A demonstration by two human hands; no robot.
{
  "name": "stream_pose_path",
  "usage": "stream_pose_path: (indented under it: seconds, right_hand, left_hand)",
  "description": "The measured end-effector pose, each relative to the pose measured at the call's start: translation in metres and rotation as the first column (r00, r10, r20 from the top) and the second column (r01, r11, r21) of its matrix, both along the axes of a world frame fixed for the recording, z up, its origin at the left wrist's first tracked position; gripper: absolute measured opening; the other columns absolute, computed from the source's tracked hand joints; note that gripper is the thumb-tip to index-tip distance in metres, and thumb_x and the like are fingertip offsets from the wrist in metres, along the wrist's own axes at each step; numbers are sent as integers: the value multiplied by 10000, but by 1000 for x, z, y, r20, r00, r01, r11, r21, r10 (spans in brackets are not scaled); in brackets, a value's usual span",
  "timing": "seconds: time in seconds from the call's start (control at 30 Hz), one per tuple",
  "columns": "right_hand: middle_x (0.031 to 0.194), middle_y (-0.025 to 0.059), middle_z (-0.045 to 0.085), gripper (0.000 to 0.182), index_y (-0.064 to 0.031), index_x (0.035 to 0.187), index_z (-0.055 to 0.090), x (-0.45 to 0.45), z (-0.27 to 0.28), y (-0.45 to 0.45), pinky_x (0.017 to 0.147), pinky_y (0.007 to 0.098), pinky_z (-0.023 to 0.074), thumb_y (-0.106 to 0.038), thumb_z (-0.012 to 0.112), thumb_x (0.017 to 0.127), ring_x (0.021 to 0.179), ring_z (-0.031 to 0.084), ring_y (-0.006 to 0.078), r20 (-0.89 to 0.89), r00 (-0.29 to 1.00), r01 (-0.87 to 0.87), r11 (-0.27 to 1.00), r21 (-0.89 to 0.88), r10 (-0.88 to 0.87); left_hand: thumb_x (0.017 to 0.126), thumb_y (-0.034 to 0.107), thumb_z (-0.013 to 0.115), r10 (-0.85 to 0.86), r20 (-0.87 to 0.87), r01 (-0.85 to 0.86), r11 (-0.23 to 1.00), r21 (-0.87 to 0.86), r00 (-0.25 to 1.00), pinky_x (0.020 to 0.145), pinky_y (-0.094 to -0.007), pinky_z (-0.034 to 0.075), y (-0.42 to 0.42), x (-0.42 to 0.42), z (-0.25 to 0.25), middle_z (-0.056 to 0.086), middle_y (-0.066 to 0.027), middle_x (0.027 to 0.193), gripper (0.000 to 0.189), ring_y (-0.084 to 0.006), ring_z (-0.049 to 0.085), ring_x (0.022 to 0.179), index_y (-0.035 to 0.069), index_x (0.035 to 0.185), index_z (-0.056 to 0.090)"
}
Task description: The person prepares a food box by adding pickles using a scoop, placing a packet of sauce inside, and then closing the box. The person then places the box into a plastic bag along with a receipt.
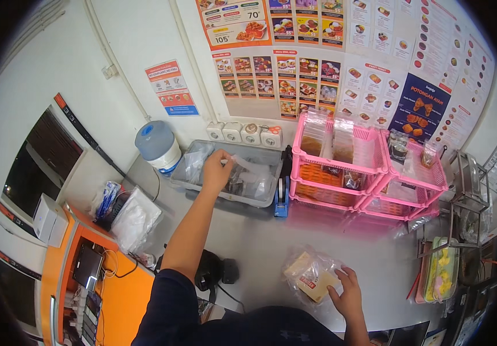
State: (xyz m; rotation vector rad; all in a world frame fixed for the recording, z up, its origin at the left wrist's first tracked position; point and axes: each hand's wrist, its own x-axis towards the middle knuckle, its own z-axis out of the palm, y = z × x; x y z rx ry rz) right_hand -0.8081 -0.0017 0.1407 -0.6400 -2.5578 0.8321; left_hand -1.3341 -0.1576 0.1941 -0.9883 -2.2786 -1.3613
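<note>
My left hand point(217, 169) reaches over a grey translucent plastic bin point(226, 190) at the back of the counter. Its thumb and fingertips pinch the end of a pale translucent plastic piece point(252, 166), which lies over the bin's contents. Clear plastic packets point(197, 162) sit in the bin's left part. Nearer me, a clear plastic bag point(294, 287) holds a pale yellowish box point(317, 283) with red print, lying on the counter. My right hand point(348, 294) is at the bag's right edge, thumb and fingers apart.
A blue tape dispenser point(281, 199) stands right of the bin, beside pink stacked baskets point(339, 162) holding sauce packets. A water jug point(157, 145) is at the back left. The steel counter point(248, 233) also holds a black device point(209, 270) near my left elbow and a yellow-filled container point(441, 270) at right.
</note>
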Motion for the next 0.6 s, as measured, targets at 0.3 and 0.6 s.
stream_pose_path:
  seconds: [0.3, 0.6]
  right_hand:
    - [1047, 192, 686, 210, 25, 1056, 669, -7, 38, 1, 815, 343, 569, 70, 644, 852, 977, 698, 300, -421, 890, 136, 983, -122, -175]
    - [1242, 124, 641, 402, -31, 1411, 516, -104, 81, -64, 845, 337, 557, -118, 606, 1028, 1025, 660, 224, -460, 864, -433, 162, -887, -206]
  left_hand:
    - [928, 11, 716, -493, 642, 193, 855, 481, 587, 737, -257, 529, -20, 99, 65, 722, -29, 973, 126, -94, 657, 820, 44, 1041, 669]
    - [865, 81, 816, -600, 757, 628, 700, 340, 259, 703, -247, 491, -23, 273, 67, 645, 18, 945, 198, -47, 581, 845, 87, 966, 645]
